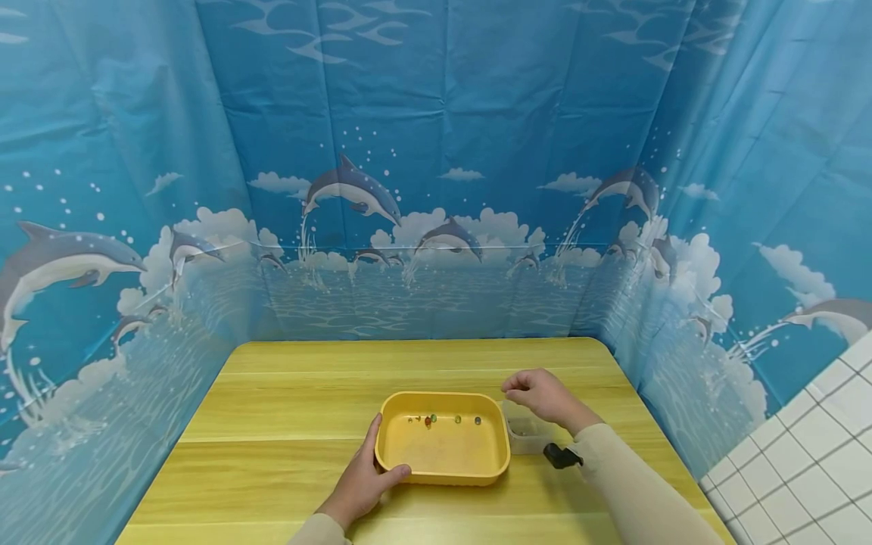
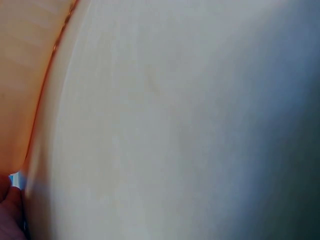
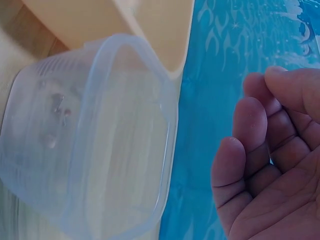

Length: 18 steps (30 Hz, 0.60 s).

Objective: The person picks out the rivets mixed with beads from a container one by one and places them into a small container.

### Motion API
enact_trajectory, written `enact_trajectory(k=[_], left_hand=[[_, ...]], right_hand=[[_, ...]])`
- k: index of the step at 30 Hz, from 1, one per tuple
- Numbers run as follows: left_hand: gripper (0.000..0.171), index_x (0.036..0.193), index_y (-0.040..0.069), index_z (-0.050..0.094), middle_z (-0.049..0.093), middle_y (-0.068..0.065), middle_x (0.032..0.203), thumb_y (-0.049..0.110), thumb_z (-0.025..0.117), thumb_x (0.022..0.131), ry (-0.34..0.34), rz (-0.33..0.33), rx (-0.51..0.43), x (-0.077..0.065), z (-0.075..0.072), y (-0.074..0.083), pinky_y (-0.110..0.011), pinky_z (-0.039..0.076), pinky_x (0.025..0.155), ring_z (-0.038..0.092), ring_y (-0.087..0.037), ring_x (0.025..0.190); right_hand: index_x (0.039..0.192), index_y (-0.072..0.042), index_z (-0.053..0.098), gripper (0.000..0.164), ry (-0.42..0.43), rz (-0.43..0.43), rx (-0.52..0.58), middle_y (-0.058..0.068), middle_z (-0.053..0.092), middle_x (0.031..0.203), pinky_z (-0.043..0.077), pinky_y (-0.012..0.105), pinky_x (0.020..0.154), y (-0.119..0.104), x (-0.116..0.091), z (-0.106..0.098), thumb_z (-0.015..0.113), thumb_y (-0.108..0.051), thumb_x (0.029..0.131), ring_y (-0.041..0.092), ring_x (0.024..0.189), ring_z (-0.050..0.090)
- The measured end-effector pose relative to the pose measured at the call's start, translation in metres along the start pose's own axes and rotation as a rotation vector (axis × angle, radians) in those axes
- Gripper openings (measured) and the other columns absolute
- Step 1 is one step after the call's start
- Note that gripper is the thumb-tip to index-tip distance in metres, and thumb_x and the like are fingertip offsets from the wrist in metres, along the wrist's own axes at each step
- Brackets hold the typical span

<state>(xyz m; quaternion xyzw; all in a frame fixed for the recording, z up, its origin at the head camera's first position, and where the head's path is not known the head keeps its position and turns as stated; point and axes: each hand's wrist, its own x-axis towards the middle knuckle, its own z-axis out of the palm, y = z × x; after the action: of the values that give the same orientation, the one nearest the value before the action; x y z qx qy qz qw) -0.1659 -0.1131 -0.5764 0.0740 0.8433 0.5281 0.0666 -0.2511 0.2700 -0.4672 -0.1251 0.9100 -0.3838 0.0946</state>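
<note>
A yellow plastic tray (image 1: 443, 475) stands on the table with several small glass marbles (image 1: 433, 418) toward its far side. My left hand (image 1: 362, 475) grips its near left corner, fingers along the left wall and thumb at the front rim. Right of the tray stands a clear plastic box (image 3: 127, 45) with a few small marbles (image 3: 59, 102) inside. Above this box is my right hand (image 1: 543, 395), its thumb tip against the index finger and the other fingers bent. Whether something small sits in that pinch is hidden. The left wrist view shows only fingertips and an orange-looking tray wall (image 2: 25, 85).
The wood-patterned table (image 1: 293, 405) has rounded far corners. A blue dolphin-print curtain (image 1: 436, 295) hangs behind it and on both sides. White tiles (image 1: 804, 454) show at the lower right. A black wrist device (image 1: 562, 456) hangs at the right cuff, near the box.
</note>
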Motion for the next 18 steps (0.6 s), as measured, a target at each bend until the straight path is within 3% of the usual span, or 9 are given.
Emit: enact_trajectory(k=[18], left_hand=[[0.117, 0.171, 0.017, 0.003, 0.022, -0.027, 0.172, 0.044, 0.083, 0.09, -0.02, 0.009, -0.047, 0.0, 0.0, -0.001, -0.045, 0.046, 0.115, 0.054, -0.035, 0.143]], right_hand=[[0.116, -0.006, 0.077, 0.019, 0.028, 0.033, -0.006, 0.003, 0.076, 0.109, 0.06, 0.042, 0.085, 0.019, -0.011, -0.007, 0.068, -0.017, 0.103, 0.017, 0.097, 0.068]])
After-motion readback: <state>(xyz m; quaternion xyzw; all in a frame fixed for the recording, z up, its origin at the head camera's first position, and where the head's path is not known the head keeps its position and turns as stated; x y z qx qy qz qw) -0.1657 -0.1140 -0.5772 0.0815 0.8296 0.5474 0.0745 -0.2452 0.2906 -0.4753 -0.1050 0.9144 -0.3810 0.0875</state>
